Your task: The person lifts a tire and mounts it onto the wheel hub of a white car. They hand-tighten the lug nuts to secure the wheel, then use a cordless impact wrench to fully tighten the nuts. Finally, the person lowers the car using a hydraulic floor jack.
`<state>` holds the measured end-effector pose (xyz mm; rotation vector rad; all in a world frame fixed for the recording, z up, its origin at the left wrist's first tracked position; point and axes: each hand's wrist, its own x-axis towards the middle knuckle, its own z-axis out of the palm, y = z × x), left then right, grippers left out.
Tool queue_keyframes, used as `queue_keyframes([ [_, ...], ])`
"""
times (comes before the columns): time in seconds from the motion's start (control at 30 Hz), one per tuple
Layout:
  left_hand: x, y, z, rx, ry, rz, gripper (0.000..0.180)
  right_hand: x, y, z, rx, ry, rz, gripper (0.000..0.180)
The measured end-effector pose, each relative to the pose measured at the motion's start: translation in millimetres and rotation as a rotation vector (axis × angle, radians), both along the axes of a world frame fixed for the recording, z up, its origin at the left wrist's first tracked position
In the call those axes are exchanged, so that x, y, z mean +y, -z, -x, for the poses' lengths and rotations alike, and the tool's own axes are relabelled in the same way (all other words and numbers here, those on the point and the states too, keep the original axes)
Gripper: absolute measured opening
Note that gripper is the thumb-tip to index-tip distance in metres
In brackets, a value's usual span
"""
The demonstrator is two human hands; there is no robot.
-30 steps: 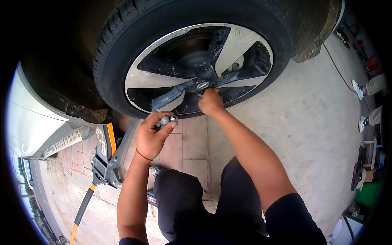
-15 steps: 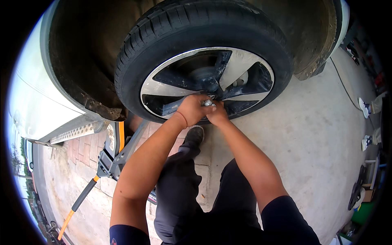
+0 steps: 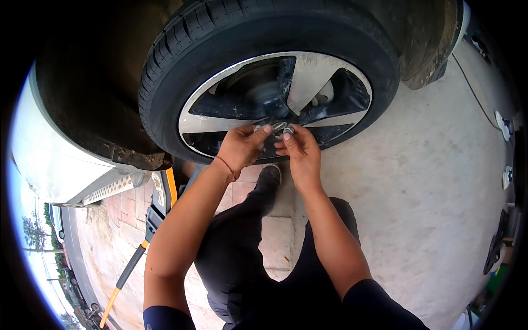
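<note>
A car wheel (image 3: pixel 318 82) with a black tyre (image 3: pixel 242 41) and a scuffed silver-and-black alloy rim fills the upper middle, inside its wheel arch. Both my hands are low in front of its hub. My right hand (image 3: pixel 305 162) pinches a small shiny lug bolt (image 3: pixel 288 130) between thumb and fingers, close to the round wheel centre (image 3: pixel 279 126). My left hand (image 3: pixel 240 148) is closed beside it, thumb toward the wheel centre. Bits of shiny metal show at its fingers, seemingly more lug bolts, mostly hidden by the fingers.
An orange-and-black floor jack (image 3: pixel 157 212) stands at the left under the white car body (image 3: pixel 69 143), its long handle (image 3: pixel 130 268) slanting toward me. A cable (image 3: pixel 474 91) runs over the concrete at the right. Another person's shoes (image 3: pixel 503 125) show at the right rim.
My hands, together before at the wheel's hub, have drawn apart. My right hand now holds a lug bolt up in its fingertips. The view has shifted slightly.
</note>
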<state>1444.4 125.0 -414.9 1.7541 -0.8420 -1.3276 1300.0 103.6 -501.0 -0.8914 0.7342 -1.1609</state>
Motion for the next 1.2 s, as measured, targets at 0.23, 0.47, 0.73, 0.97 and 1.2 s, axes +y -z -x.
queue_keyframes([
  [0.23,22,-58,36,0.114,-0.203,0.122,0.035,-11,13,-41,-0.043,0.428,0.031,0.021],
  [0.47,25,-54,29,0.027,-0.370,0.341,0.029,-22,3,-74,0.095,0.628,0.167,0.018],
  [0.73,21,-41,19,-0.038,-0.337,0.342,0.026,-28,3,-83,0.341,0.840,0.216,0.015],
  [0.97,8,-38,26,-0.021,-0.281,0.390,0.023,-31,16,-88,0.214,0.824,0.095,0.018],
  [1.2,9,-35,20,-0.053,-0.239,0.366,0.022,-27,4,-71,0.575,0.769,0.273,0.022],
])
